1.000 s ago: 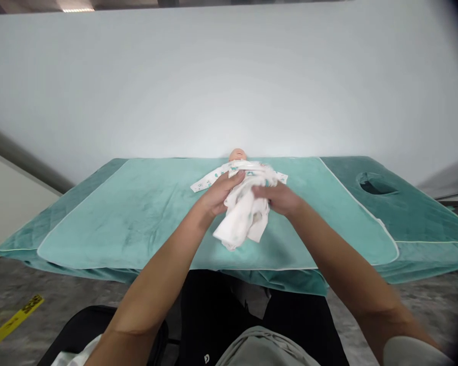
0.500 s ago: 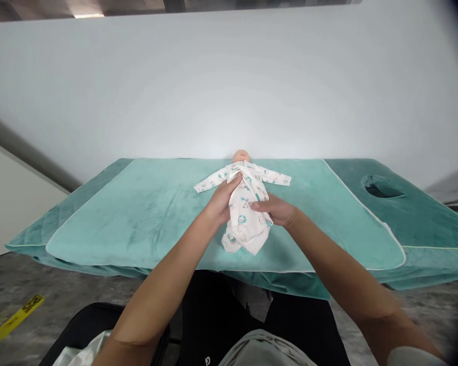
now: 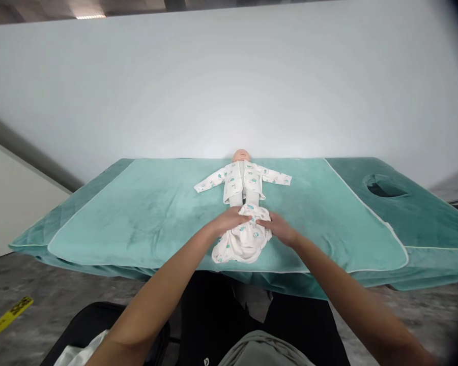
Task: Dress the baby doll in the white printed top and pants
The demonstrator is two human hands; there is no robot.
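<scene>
Cloth now lower than the shirt

From far off, I see my two hands, left and right, have pulled the one bunched cloth back. Half a second ago it hid the shirt front; now it sits between my hands. Both hold its sides, thumbs on top. I think that makes the two grey legs easy to reach, just past my hands. I can't tell if the feet are inside the cloth. Farther out, one doll wears one shirt, open in front. One green bed is under everything.
</scene>
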